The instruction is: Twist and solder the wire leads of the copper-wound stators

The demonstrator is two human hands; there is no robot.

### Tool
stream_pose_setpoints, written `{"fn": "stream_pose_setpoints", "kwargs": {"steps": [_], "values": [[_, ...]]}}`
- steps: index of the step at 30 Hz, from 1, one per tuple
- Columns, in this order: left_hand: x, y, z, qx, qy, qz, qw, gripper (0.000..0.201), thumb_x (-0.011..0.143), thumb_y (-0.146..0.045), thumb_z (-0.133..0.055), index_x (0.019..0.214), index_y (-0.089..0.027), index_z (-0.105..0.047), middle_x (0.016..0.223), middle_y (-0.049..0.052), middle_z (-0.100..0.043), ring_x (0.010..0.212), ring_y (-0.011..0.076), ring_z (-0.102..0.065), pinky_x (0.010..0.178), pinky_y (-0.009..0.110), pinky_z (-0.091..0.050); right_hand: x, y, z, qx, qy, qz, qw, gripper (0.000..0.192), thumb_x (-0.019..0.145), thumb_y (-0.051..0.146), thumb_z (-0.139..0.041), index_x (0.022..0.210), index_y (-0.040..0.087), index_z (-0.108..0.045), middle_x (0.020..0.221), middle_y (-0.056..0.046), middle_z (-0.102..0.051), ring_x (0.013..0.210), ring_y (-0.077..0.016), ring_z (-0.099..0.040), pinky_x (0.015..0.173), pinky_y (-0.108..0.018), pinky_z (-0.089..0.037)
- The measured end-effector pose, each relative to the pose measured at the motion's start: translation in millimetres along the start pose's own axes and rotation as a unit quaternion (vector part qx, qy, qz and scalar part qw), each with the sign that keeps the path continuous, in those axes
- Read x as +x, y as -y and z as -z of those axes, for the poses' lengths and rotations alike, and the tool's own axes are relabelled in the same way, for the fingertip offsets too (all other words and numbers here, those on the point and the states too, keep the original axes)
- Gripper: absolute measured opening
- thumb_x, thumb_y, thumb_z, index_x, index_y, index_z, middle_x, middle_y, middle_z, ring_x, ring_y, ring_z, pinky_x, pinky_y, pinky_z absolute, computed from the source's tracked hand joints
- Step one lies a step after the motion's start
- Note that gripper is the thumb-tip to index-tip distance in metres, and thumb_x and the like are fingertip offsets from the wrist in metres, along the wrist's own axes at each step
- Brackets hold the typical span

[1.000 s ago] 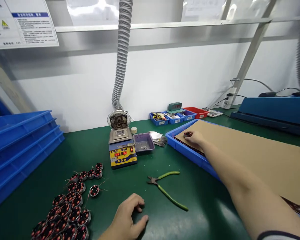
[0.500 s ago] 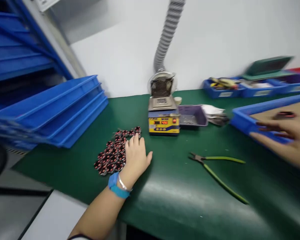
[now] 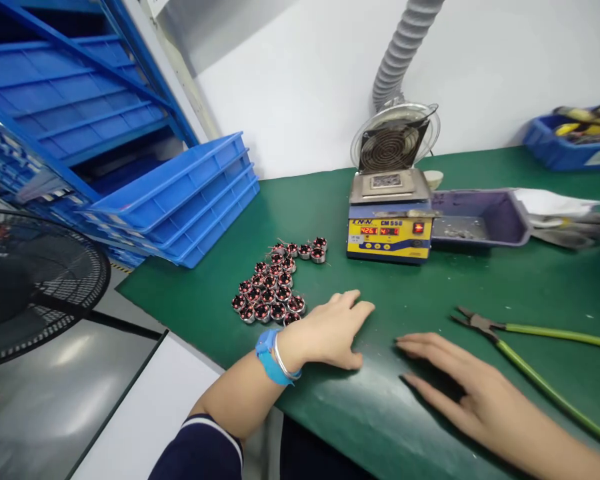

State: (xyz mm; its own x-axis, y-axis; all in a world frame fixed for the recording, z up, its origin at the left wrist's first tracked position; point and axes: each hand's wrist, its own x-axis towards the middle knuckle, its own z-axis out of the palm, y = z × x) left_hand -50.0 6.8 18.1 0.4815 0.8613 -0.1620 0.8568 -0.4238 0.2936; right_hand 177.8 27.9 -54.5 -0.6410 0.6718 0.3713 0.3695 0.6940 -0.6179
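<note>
Resting palm-down on the green-matted bench [image 3: 480, 280], the left hand [image 3: 330, 330] lies with its fingers loosely stretched and together, holding nothing; a blue band and a thin silver bangle circle its wrist. Just beside its knuckles, on the far-left side, sits the cluster of small round red-and-black wound coils [image 3: 275, 287], packed tight against one another, with a short row of four trailing off toward the back. The nearest coils are close to the hand, though whether they touch it is hard to tell.

The right hand [image 3: 460, 393] lies flat on the bench too, fingers spread a little and pointing left toward the other hand, empty, the two hands near but apart. To its right lie the green-handled side cutters [image 3: 530, 347], jaws toward the hands, untouched.

Behind the coils stands a yellow-and-blue solder pot unit with red digits on its front [image 3: 389, 233], a small round fan [image 3: 394, 137] and a grey ribbed extraction hose [image 3: 400, 53] above it. A purple plastic tray [image 3: 480, 217] touches its right side. Stacked blue plastic trays [image 3: 190, 200] fill the bench's left end.
</note>
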Motion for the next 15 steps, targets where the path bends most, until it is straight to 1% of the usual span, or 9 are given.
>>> {"fn": "stream_pose_setpoints", "kwargs": {"steps": [1,2,3,5,7,9,10,12,15], "values": [[-4,-3,1.0,0.0,0.006,-0.02,1.0,0.078,0.066,-0.031,-0.069,0.134,-0.013,-0.035,0.144,0.021,-0.031,0.128,0.0339,-0.039,0.094,0.041,-0.046,1,-3,5,-0.008,-0.004,-0.004,1.0,0.027,0.08,0.041,-0.059,0.102,0.029,-0.066,0.102,-0.008,-0.069,0.089,-0.0261,-0.068,0.079,-0.042,-0.058],[-7,-5,3.0,0.005,0.008,-0.024,1.0,0.081,0.065,-0.032,-0.071,0.134,-0.013,-0.034,0.145,0.021,-0.03,0.128,0.0347,-0.039,0.093,0.041,-0.046,2,-6,10,-0.015,-0.008,-0.005,1.0,0.027,0.081,0.042,-0.059,0.1,0.025,-0.066,0.1,-0.01,-0.069,0.088,-0.0256,-0.068,0.078,-0.04,-0.058],[-11,-6,5.5,0.014,0.007,-0.013,1.0,0.083,0.062,-0.033,-0.073,0.133,-0.013,-0.036,0.143,0.021,-0.033,0.127,0.0357,-0.04,0.092,0.042,-0.046,3,-8,14,-0.022,-0.008,-0.003,1.0,0.028,0.081,0.042,-0.059,0.099,0.022,-0.065,0.099,-0.011,-0.069,0.087,-0.0251,-0.068,0.078,-0.039,-0.058],[-16,-6,10.5,0.035,0.012,0.044,0.998,0.08,0.058,-0.038,-0.076,0.125,-0.013,-0.042,0.13,0.019,-0.046,0.116,0.0364,-0.049,0.086,0.044,-0.048,5,-10,20,-0.028,-0.004,0.003,1.0,0.029,0.082,0.041,-0.059,0.1,0.019,-0.063,0.098,-0.011,-0.068,0.085,-0.0236,-0.068,0.075,-0.037,-0.058],[-16,-5,11.5,0.042,0.037,0.078,0.995,0.059,0.064,-0.038,-0.072,0.113,-0.014,-0.048,0.11,0.014,-0.058,0.099,0.032,-0.058,0.079,0.042,-0.049,7,-9,22,-0.019,0.006,0.008,1.0,0.03,0.082,0.041,-0.06,0.102,0.018,-0.062,0.097,-0.011,-0.067,0.082,-0.022,-0.067,0.073,-0.035,-0.057],[-12,-5,6.0,0.026,0.051,0.051,0.997,0.034,0.074,-0.031,-0.063,0.103,-0.016,-0.051,0.098,0.009,-0.062,0.089,0.0267,-0.06,0.076,0.038,-0.049,8,-6,22,-0.002,0.023,0.004,1.0,0.034,0.081,0.04,-0.062,0.106,0.016,-0.061,0.097,-0.011,-0.067,0.081,-0.0209,-0.066,0.073,-0.034,-0.056],[-9,-6,1.0,0.01,0.041,0.026,0.999,0.026,0.078,-0.027,-0.058,0.101,-0.017,-0.052,0.097,0.008,-0.062,0.089,0.0246,-0.061,0.076,0.036,-0.049,8,-4,21,0.007,0.029,0.001,1.0,0.036,0.079,0.039,-0.064,0.107,0.016,-0.061,0.095,-0.011,-0.066,0.081,-0.0207,-0.066,0.074,-0.034,-0.056],[-2,-8,-11.1,-0.035,-0.006,-0.018,0.999,0.019,0.082,-0.022,-0.051,0.101,-0.018,-0.052,0.1,0.007,-0.062,0.09,0.0216,-0.06,0.078,0.033,-0.048,9,0,20,0.024,0.045,-0.016,0.999,0.039,0.076,0.037,-0.066,0.109,0.016,-0.06,0.091,-0.009,-0.066,0.08,-0.0203,-0.066,0.076,-0.034,-0.055],[7,-11,-27.9,-0.108,-0.077,-0.053,0.99,0.026,0.081,-0.022,-0.054,0.107,-0.017,-0.051,0.107,0.007,-0.06,0.088,0.0182,-0.058,0.079,0.032,-0.048,8,5,19,0.056,0.055,-0.057,0.995,0.042,0.071,0.037,-0.069,0.107,0.018,-0.06,0.082,-0.005,-0.066,0.073,-0.0188,-0.065,0.07,-0.032,-0.055]]}}
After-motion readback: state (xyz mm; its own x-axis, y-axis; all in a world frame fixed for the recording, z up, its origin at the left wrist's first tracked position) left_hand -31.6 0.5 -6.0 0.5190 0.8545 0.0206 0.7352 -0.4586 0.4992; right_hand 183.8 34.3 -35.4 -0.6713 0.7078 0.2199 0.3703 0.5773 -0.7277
